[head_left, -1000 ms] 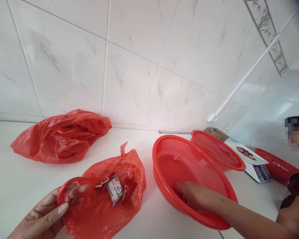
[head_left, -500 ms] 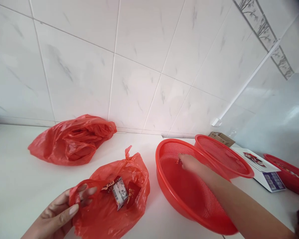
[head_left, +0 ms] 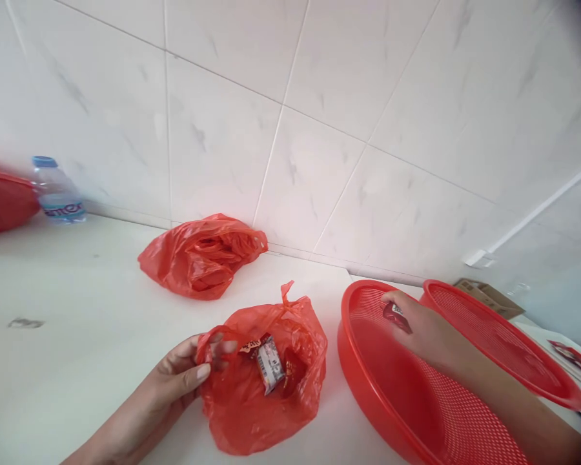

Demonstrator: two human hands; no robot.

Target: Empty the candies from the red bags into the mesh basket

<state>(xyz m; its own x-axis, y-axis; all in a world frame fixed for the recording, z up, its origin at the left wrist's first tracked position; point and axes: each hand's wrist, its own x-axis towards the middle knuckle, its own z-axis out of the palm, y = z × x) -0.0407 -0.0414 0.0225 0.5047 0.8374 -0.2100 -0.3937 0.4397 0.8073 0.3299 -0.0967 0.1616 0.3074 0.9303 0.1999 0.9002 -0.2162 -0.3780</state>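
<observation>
Partly hidden: the small glossy dark-red wrapped packet point(head_left: 397, 318), gripped in the bent fingers of my right hand point(head_left: 416, 325), its print too blurred to read. Cut off below: the round red plastic basin point(head_left: 363, 368) with perforated walls. Cut off at left: a red bundle point(head_left: 4, 201), hard to identify, beside a clear plastic bottle with a blue cap point(head_left: 64, 200).

Containers: the translucent red plastic bag point(head_left: 252, 423) lies on the white counter point(head_left: 101, 303), its edge pinched narrowly between thumb and fingers of my left hand point(head_left: 181, 378). Inside it rests a silver-white printed packet point(head_left: 270, 365) between two dark-red ones, the left one half covered. My right hand holds its packet at the basin, near the perforated wall; how high, I cannot tell. Beyond stands a second red perforated basin point(head_left: 494, 339).
</observation>
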